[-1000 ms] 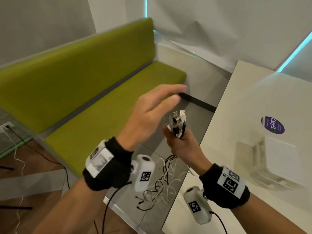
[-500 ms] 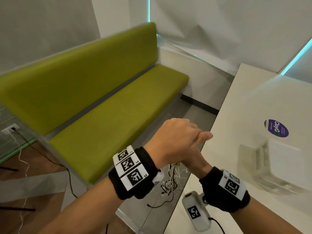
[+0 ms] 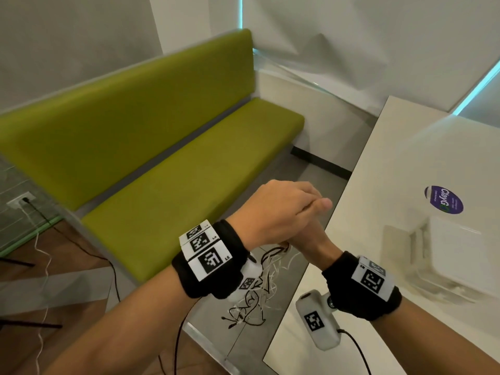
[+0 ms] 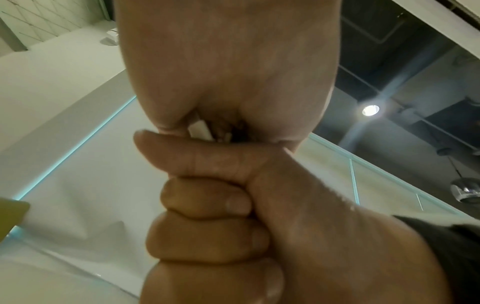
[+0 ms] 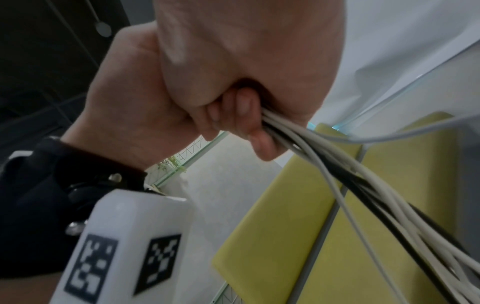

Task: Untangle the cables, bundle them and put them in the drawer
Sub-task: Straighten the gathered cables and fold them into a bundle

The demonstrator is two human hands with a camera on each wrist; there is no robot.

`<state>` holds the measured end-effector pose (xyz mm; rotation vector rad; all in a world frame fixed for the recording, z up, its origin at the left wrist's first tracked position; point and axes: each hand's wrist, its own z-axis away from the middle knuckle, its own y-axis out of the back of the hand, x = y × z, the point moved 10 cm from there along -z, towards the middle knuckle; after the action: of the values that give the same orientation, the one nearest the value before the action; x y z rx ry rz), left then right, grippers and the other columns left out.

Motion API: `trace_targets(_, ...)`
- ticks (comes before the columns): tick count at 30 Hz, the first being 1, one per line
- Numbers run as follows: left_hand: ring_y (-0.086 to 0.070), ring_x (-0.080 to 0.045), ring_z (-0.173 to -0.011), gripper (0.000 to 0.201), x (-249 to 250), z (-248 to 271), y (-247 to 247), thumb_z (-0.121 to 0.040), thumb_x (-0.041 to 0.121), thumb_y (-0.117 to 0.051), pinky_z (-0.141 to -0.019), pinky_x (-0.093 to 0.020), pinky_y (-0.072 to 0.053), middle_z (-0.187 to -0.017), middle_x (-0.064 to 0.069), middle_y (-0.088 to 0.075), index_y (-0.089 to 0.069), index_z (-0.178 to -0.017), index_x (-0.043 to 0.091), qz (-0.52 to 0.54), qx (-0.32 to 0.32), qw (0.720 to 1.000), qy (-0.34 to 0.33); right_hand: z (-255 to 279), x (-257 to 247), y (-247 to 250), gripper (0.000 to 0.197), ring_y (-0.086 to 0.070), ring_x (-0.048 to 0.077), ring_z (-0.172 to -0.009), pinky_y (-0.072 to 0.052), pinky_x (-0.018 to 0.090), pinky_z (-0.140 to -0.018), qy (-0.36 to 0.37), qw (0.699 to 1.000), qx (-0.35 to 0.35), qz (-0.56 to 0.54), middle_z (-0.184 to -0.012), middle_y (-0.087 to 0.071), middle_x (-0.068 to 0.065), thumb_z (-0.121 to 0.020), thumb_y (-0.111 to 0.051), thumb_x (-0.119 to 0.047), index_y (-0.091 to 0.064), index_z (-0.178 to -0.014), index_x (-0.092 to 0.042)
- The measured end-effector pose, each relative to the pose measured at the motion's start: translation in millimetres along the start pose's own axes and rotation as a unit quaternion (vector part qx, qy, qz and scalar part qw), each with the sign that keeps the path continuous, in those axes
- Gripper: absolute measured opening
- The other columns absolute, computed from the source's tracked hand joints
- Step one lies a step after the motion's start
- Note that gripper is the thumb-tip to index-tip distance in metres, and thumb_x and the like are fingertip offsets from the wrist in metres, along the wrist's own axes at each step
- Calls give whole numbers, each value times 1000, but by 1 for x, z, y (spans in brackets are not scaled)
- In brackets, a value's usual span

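Observation:
A bundle of white and black cables [image 3: 257, 288] hangs in a loose tangle below my two hands, over the floor beside the table edge. My right hand [image 3: 308, 239] grips the bundle in a fist; in the right wrist view its fingers [image 5: 246, 115] curl round the cables [image 5: 337, 164]. My left hand [image 3: 284, 209] lies on top of the right fist, curled over the plug ends. A white plug [image 4: 200, 131] shows between the left palm [image 4: 228, 72] and the right fist [image 4: 207, 205]. No drawer is in view.
A green bench [image 3: 176, 171] runs along the wall to the left. A glossy white table [image 3: 378, 185] with a purple sticker [image 3: 443, 200] is at the right. A wall socket [image 3: 21, 201] with a black lead and a white lead is at far left.
My left hand, raised and open above the plug ends a second ago, has come down and closed over them. Both hands have dropped a little; the plugs are now hidden.

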<state>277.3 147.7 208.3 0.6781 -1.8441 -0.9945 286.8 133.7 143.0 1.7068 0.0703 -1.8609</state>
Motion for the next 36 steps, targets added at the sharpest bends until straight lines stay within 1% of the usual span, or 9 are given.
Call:
trace_targets(2,-56,-1,-117,61,-4,3,-2,-91,62,-23,-101,-35,-44,-129,18,-60,-66,-123,32,126,-49,991,26,5,-1,-6,20,-57,17,-68,-40,34,-60,38,997,-2,-74,-72,-57,3,-90,-53,8,-66,-86,-8)
trace_targets(4,-52,-1,-125,53,-13,8,9,-97,55,-28,-111,-34,-36,-140,14,-54,-51,-138,32,352,-38,934,53,13,-2,-5,43,-34,5,-44,-29,24,-44,35,990,-16,-134,-49,-41,-12,-92,-55,-4,-58,-56,-27)
trace_targets(8,-46,-15,-135,58,-62,37,0,-97,47,-44,-117,-51,-27,-150,-1,-45,-32,-149,23,552,27,826,115,15,-17,12,44,-27,1,-38,-22,18,-41,53,973,-33,-220,-43,-36,-14,-93,-61,-18,-56,-50,-27)
trace_targets(12,-56,-14,-123,51,-38,56,-79,-82,25,-76,-112,-47,-37,-132,0,-61,-57,-128,18,448,-152,873,119,16,-28,18,46,-11,11,-39,-8,31,-45,56,942,-65,-325,-44,-19,-8,-88,-59,-22,-31,-51,-25)
trace_targets(15,-63,-7,-79,7,-25,48,-91,-86,13,-73,-82,-35,-55,-83,4,-68,-68,-89,17,436,-77,884,151,25,-29,17,48,-10,10,-39,-7,30,-45,43,932,-86,-349,-44,-18,-7,-89,-58,-25,-25,-53,-24)
trace_targets(20,-47,-9,-49,44,-25,48,-102,-90,44,-60,-53,-24,-39,-59,-12,-59,-61,-59,14,404,-50,902,142,38,-36,35,55,-9,11,-39,-10,28,-45,36,924,-101,-366,-43,-14,-5,-88,-56,-29,-15,-53,-20)
trace_targets(25,-37,-19,-46,59,-53,52,-138,-82,68,-52,-54,-33,-31,-52,-6,-45,-50,-53,16,419,-44,888,181,44,-47,38,51,-11,9,-39,-9,30,-45,67,928,-92,-354,-43,-19,-8,-90,-54,-27,-20,-52,-23)
trace_targets(32,-31,-12,-44,55,-70,51,-145,-86,56,-56,-50,-28,-25,-47,0,-37,-39,-44,24,409,62,887,207,39,-58,49,48,-8,10,-39,-6,30,-44,68,935,-70,-340,-42,-19,-9,-89,-54,-27,-28,-48,-27)
trace_targets(36,-27,-16,-45,62,-92,60,-162,-84,57,-55,-47,-36,-23,-49,-2,-31,-37,-47,10,389,66,887,238,41,-74,56,47,-9,9,-38,-7,27,-43,90,938,-67,-329,-42,-18,-9,-88,-55,-23,-30,-48,-28)
